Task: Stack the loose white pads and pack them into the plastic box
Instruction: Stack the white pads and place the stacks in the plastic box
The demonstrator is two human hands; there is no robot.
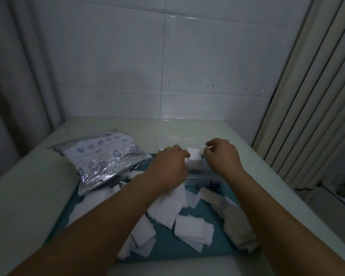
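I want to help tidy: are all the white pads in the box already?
No, many white pads lie loose on the blue cloth.

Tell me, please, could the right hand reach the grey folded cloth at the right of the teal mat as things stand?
Probably yes. The right hand holds nothing, and the grey cloth lies uncovered just beside that forearm, with nothing on top of it.

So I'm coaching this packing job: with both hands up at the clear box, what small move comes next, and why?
Probably press the white pad stack down into the clear plastic box with the left hand, since it grips the stack there; the right hand holds nothing.
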